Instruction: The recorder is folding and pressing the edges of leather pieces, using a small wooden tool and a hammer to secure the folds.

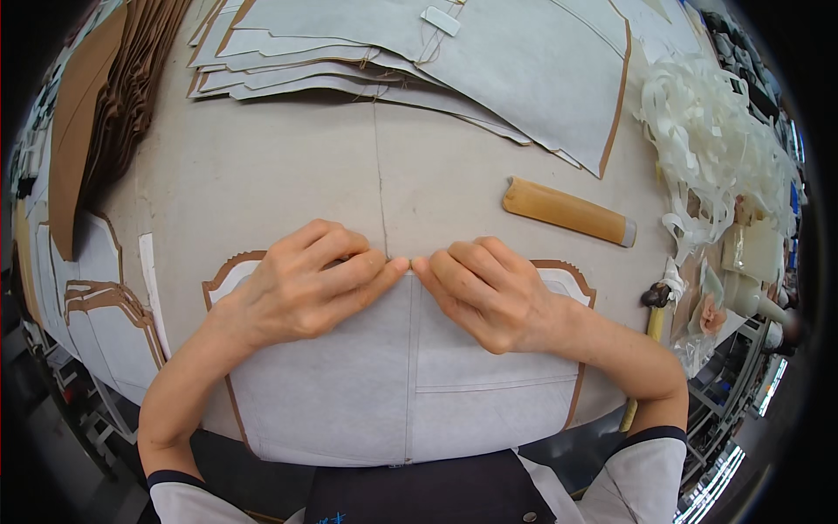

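A pale grey panel with brown edges point(332, 384) lies flat in front of me, with a seam down its middle and a cross seam on its right half. At the top of that seam, my left hand point(319, 279) pinches the panel's far edge. Right beside it, my right hand point(489, 293) pinches the same edge, the fingertips of both hands almost touching. Fingers on both hands are curled and closed. The stretch of edge beneath the hands is hidden, while notched brown corners show on either side.
Stacked grey panels point(349, 65) lie at the far side. A tan, knife-like sheath point(567, 211) rests to the right, near tangled white strips point(698, 131) and a yellow-handled hammer point(655, 323). Folded brown pieces point(83, 131) and smaller panels point(109, 336) are at left.
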{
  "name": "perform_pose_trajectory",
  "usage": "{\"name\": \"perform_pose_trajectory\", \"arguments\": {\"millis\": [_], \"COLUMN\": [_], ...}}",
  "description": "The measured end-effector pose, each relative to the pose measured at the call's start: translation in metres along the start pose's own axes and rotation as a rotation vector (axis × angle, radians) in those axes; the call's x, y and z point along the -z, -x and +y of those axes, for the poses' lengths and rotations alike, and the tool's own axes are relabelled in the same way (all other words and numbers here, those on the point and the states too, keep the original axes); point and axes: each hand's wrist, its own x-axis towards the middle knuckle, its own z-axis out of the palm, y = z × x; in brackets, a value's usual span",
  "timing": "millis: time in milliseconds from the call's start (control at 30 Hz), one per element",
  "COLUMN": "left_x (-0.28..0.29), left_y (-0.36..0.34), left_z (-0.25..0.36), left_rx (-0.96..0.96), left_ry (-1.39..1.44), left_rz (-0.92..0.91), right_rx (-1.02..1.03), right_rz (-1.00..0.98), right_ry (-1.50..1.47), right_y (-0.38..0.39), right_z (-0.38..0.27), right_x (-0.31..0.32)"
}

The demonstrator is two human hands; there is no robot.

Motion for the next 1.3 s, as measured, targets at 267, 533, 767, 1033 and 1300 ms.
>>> {"name": "perform_pose_trajectory", "arguments": {"millis": [267,533,767,1033,1300], "left_x": [0.002,0.001,0.000,-0.002,0.000], "left_y": [0.001,0.005,0.002,0.004,-0.001], "left_z": [0.002,0.005,0.005,0.005,0.017], "left_rx": [-0.018,0.082,0.186,0.173,0.171], "left_ry": [-0.045,0.039,0.142,0.135,0.003], "left_rz": [-0.002,0.043,0.019,-0.007,-0.012], "right_rx": [0.044,-0.026,-0.030,-0.052,-0.108], "right_rz": [-0.162,-0.108,-0.104,-0.157,-0.047], "right_ry": [0.105,0.047,0.016,-0.026,-0.096], "right_y": [0.000,0.004,0.004,0.002,0.004], "right_z": [-0.003,-0.004,-0.002,-0.005,-0.006], "right_x": [0.007,0.001,0.000,0.006,-0.002]}}
